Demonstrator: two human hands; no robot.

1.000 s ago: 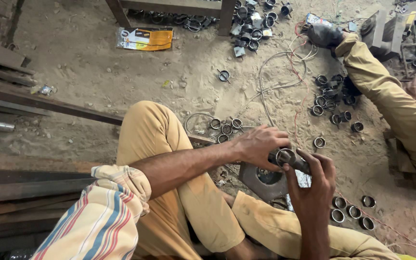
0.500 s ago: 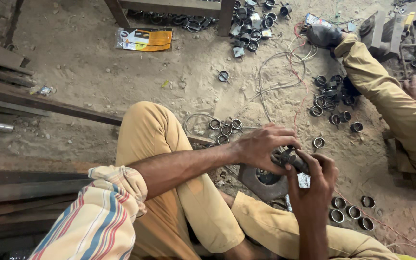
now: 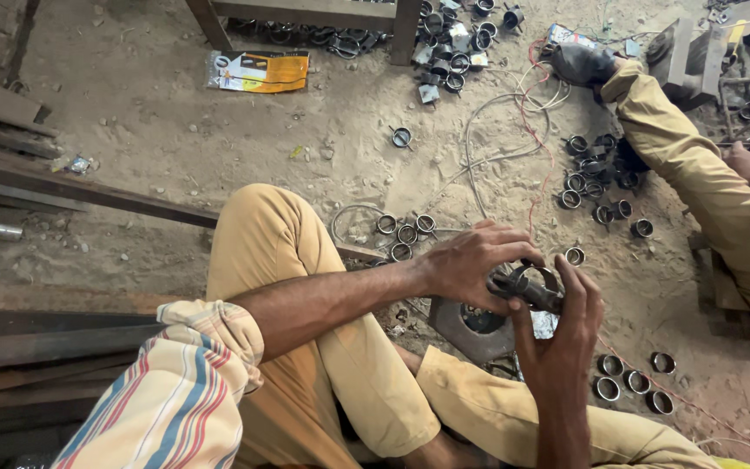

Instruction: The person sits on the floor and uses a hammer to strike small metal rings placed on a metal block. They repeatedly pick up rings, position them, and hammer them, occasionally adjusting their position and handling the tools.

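I sit on a sandy floor with my knees drawn up. Both hands meet over a small dark metal ring clamp [image 3: 531, 285] with a bolt sticking out. My left hand [image 3: 470, 263] reaches in from the left and grips the clamp's left side with its fingers curled over the top. My right hand [image 3: 566, 334] comes up from below and pinches the clamp's right side. Under the hands lies a flat metal plate with a round hole [image 3: 470, 328].
Several metal rings lie scattered: near my knee [image 3: 405, 230], at lower right [image 3: 627, 382] and by another person's leg [image 3: 687, 174] at the right. White and red wires [image 3: 514, 130] loop across the sand. Steel bars [image 3: 62, 195] lie at left, an orange packet [image 3: 258, 71] at the top.
My hands have shifted slightly on the clamp, turning it between the fingers; they stay in the same spot. The other person's leg has not moved.
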